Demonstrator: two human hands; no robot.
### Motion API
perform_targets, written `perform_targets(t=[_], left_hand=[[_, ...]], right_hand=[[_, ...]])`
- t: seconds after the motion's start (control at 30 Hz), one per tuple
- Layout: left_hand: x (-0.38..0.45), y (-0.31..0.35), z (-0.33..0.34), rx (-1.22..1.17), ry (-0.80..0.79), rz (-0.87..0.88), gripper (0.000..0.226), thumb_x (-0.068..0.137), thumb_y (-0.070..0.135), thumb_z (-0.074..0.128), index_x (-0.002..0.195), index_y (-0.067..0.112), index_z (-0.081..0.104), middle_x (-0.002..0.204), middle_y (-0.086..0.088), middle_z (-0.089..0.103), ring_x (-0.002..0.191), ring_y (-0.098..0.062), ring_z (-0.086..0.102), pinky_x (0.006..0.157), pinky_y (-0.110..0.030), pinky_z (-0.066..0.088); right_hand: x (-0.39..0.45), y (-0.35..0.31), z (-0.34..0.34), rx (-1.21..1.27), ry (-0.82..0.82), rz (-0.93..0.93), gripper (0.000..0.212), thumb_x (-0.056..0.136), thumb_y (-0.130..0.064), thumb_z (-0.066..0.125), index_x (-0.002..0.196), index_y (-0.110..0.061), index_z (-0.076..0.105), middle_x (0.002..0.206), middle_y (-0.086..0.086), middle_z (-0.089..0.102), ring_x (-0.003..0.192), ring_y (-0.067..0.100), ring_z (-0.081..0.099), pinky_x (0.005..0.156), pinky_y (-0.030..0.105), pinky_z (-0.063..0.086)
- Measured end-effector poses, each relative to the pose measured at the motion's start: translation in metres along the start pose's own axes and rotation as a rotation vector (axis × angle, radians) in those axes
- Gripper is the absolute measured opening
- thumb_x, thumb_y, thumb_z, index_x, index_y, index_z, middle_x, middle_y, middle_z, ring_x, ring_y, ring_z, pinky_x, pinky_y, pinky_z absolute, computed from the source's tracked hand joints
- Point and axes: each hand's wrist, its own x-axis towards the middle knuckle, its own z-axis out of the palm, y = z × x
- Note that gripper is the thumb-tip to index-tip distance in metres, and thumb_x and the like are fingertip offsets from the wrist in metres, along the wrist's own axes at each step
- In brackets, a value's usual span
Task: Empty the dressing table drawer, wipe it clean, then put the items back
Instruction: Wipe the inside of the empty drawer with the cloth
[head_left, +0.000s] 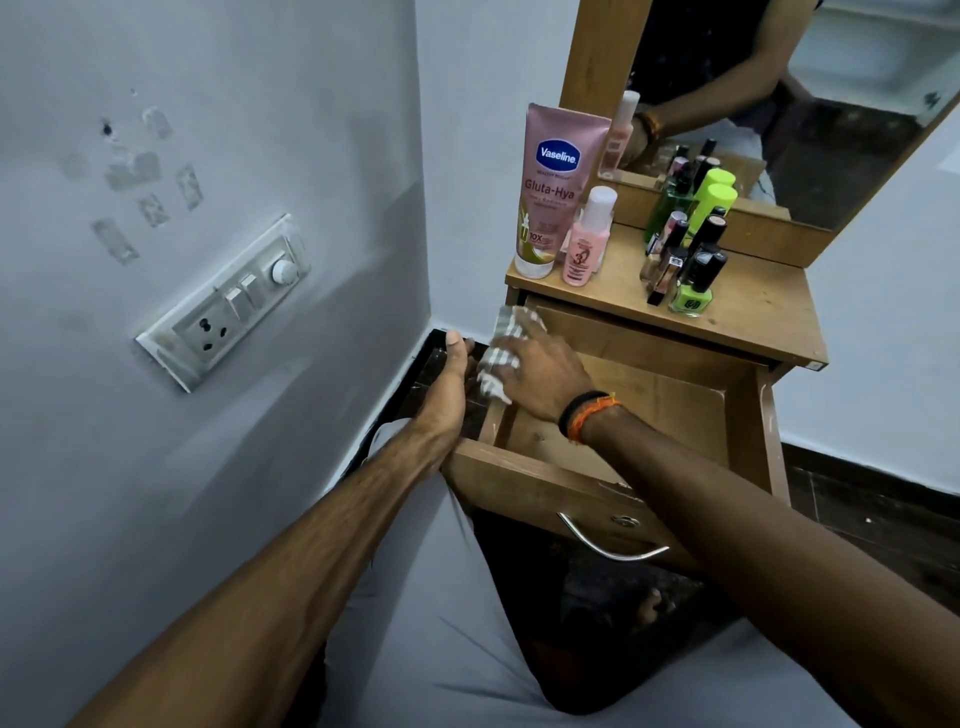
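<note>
The dressing table (748, 306) stands on the right against the far wall, its mirror (810, 104) rising behind the top. Its drawer (675, 395) is pulled out toward the near side and looks empty, bare wood showing inside. On the tabletop stand a tall pink lotion tube (556, 192), a small pink bottle (587, 244) just beside it, and, farther right, a close cluster of nail polish bottles (685, 260). The right hand (540, 374) presses a checked cloth (498, 353) with its fingers curled over it against the drawer's left wall, near the far corner. The left hand (447, 384) lies outside that same wall with the thumb up; whether its fingers are gripping the wood cannot be told. The wiping step seems in hand. A hard push could jolt the table and topple the bottles, and the far-extended drawer might tip or slide off its runners.
</note>
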Motion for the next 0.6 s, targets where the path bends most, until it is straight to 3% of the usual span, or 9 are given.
perform_targets(t=[0.1,0.33,0.4,0.47,0.5,0.6], left_hand=[[-0.002,0.0,0.0,0.022,-0.025,0.0,0.071,0.099,0.066,0.011,0.157,0.027,0.028,0.163,-0.005,0.029,0.149,-0.023,0.029,0.124,-0.051,0.02],[-0.004,0.001,0.001,-0.006,-0.048,-0.006,0.069,0.098,0.068,0.011,0.155,0.033,0.029,0.162,-0.004,0.032,0.147,-0.025,0.034,0.122,-0.052,0.023],[-0.004,0.001,0.0,0.001,-0.039,0.0,0.062,0.101,0.064,0.012,0.136,0.035,0.052,0.142,-0.002,0.055,0.126,-0.015,0.057,0.112,-0.041,0.041],[-0.006,0.002,0.0,0.001,-0.042,-0.037,0.051,0.104,0.058,0.012,0.098,0.038,0.059,0.097,0.011,0.065,0.08,0.003,0.069,0.077,-0.021,0.056],[-0.008,0.003,0.001,0.006,-0.038,-0.041,0.048,0.104,0.056,0.012,0.092,0.039,0.055,0.086,0.016,0.061,0.069,0.006,0.066,0.065,-0.016,0.053],[-0.012,0.006,0.001,0.029,-0.019,-0.026,0.048,0.106,0.053,0.012,0.086,0.035,0.052,0.062,0.021,0.066,0.063,0.008,0.062,0.055,-0.01,0.049]], right_hand=[[0.022,0.011,0.001,0.067,0.027,0.101,0.049,0.101,-0.037,0.048,0.148,-0.022,0.044,0.165,0.011,0.015,0.144,0.038,0.033,0.114,0.052,0.034],[-0.001,0.009,-0.012,0.057,0.016,0.0,0.047,0.097,-0.042,0.057,0.14,-0.022,0.054,0.153,0.009,0.043,0.123,0.033,0.058,0.103,0.044,0.047],[-0.023,0.001,-0.014,0.042,-0.028,-0.08,0.05,0.095,-0.047,0.059,0.139,-0.024,0.055,0.151,0.007,0.047,0.117,0.028,0.062,0.1,0.039,0.048],[-0.042,-0.011,-0.015,0.003,-0.085,-0.14,0.051,0.092,-0.049,0.062,0.137,-0.026,0.058,0.147,0.005,0.052,0.106,0.022,0.067,0.098,0.035,0.048],[-0.049,-0.015,-0.015,-0.014,-0.111,-0.153,0.049,0.091,-0.046,0.065,0.135,-0.026,0.06,0.143,0.005,0.056,0.103,0.021,0.068,0.098,0.033,0.048],[-0.055,-0.022,-0.022,-0.001,-0.112,-0.145,0.042,0.085,-0.044,0.072,0.124,-0.028,0.069,0.127,0.002,0.068,0.099,0.019,0.067,0.093,0.03,0.049]])
